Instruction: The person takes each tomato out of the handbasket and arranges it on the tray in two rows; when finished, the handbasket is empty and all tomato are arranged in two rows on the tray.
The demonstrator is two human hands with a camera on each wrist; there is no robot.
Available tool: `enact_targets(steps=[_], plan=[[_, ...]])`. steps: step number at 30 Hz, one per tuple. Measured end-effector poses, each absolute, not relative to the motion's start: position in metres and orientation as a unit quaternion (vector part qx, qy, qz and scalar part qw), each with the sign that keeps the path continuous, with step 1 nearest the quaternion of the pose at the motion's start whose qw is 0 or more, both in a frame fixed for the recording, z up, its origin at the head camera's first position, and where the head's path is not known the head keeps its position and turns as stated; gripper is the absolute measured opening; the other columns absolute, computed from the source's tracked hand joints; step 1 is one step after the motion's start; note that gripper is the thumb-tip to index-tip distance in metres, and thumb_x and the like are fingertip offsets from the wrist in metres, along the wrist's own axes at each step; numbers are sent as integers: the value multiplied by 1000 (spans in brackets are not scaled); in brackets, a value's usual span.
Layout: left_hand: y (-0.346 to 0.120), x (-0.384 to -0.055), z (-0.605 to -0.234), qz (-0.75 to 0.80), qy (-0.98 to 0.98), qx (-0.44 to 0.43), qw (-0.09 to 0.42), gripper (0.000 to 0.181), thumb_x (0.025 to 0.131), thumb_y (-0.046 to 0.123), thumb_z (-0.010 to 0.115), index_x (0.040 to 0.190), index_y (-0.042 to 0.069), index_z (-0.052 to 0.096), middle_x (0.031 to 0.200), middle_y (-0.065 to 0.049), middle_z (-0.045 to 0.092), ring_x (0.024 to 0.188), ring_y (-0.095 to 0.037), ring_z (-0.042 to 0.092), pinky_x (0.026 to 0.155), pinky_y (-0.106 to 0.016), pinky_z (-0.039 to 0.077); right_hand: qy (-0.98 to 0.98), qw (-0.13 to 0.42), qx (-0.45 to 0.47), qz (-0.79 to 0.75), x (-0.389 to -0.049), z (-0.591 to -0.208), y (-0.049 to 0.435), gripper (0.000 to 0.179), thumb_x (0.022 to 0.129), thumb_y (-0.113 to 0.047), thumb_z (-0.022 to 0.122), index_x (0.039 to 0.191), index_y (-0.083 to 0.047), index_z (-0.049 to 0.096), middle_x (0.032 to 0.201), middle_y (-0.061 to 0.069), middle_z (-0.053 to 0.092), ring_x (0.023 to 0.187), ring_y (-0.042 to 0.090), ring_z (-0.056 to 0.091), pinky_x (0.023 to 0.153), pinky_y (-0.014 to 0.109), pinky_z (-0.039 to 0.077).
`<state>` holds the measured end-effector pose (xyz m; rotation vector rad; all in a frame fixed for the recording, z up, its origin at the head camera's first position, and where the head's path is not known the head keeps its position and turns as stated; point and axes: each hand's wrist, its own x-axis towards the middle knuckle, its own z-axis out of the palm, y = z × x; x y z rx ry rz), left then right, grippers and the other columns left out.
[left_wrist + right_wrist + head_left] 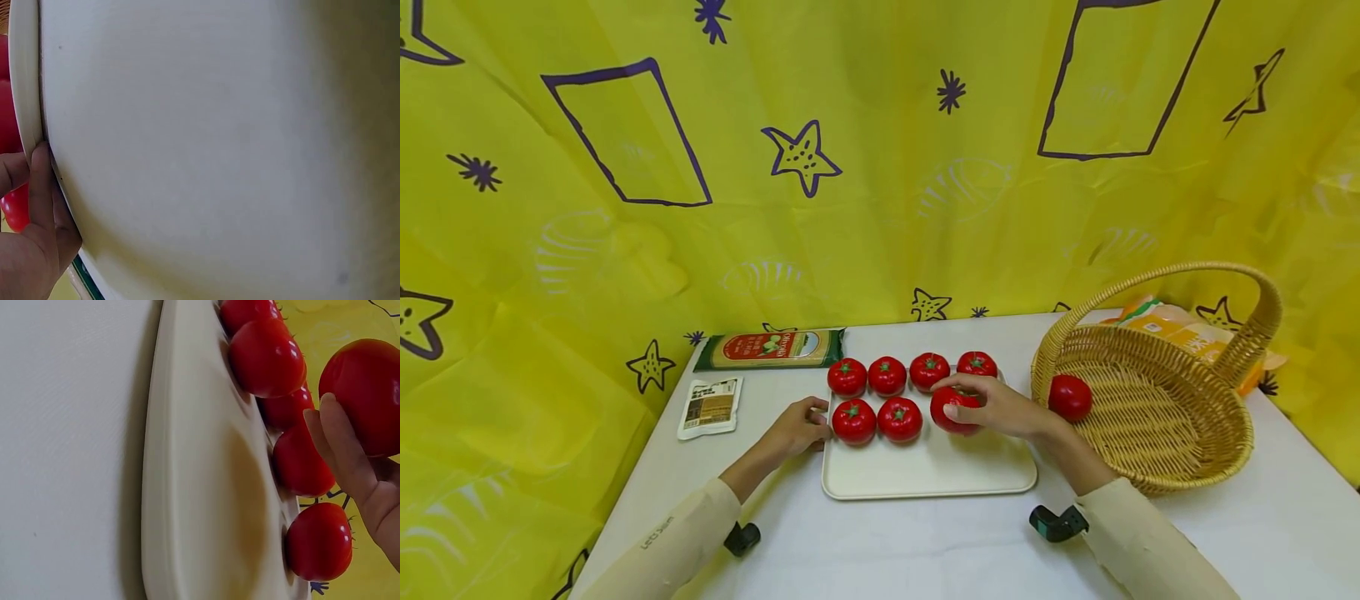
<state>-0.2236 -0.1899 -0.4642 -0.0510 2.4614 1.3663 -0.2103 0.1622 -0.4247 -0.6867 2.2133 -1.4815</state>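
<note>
My right hand point(1002, 408) grips a red tomato point(952, 412) over the cream tray point(928, 483). In the right wrist view this tomato point(367, 394) hangs above the tray surface, its shadow falling below. Several more tomatoes point(853, 421) sit on the tray in a back row and a shorter front row at the left. At the tray's left side, my left hand point(799, 429) pinches the rim. The left wrist view shows fingers point(41, 187) at the tray edge point(26, 75), with the thumb on the inner side.
A wicker basket point(1157, 483) with a tall handle stands at the right, holding one tomato point(1070, 398). Behind it lies an orange bag point(1180, 321). A green noodle-like packet point(771, 348) and a small white pouch point(711, 407) lie at the left. A yellow curtain point(880, 208) hangs behind the table.
</note>
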Motion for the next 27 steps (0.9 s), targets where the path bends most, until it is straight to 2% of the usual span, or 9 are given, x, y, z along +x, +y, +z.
enact_targets(steps=[4,7,10,13,17,21,27], plan=[[-193,-223,-464,480,860,-14,171,46,87,0,68,131,-2,55,96,-12,57,78,-18,60,68,-28,61,798,187,-243,-519,-211,-426,161,47,99,-31,62,140,-8,56,133,15,59,114,29,56,90,38,54],[-194,-223,-464,483,857,-10,177,46,88,2,69,132,-2,54,97,-11,57,79,-17,60,69,-28,61,809,171,-246,-506,-212,-427,160,45,97,-30,65,136,-9,59,134,12,60,122,30,49,96,39,47],[-196,-222,-463,489,853,-1,180,46,89,1,69,132,-4,54,97,-11,56,79,-17,60,70,-28,62,816,160,-239,-502,-214,-428,159,47,94,-28,69,136,-9,59,136,13,59,125,33,48,99,41,46],[-197,-223,-463,501,846,5,181,45,89,-1,68,131,-5,54,96,-12,56,79,-17,60,71,-29,62,822,150,-232,-498,-215,-428,158,51,91,-28,73,135,-7,58,135,16,56,123,33,50,98,41,48],[-199,-224,-464,510,841,7,182,44,89,-3,67,131,-5,53,95,-11,56,80,-16,60,71,-29,62,822,142,-228,-501,-216,-428,157,52,88,-26,76,132,-4,58,129,20,56,112,32,56,90,37,54],[-199,-224,-464,509,840,6,185,44,89,-3,67,131,-5,53,96,-11,56,80,-16,61,72,-29,62,823,133,-228,-503,-217,-428,157,52,85,-24,80,130,-5,61,125,20,58,107,30,58,86,33,54],[-199,-223,-464,508,842,5,184,44,89,-2,68,131,-4,54,96,-11,56,81,-17,60,72,-29,62,845,118,-224,-472,-217,-424,155,50,89,-30,77,133,-10,63,126,16,62,110,29,57,89,35,52]])
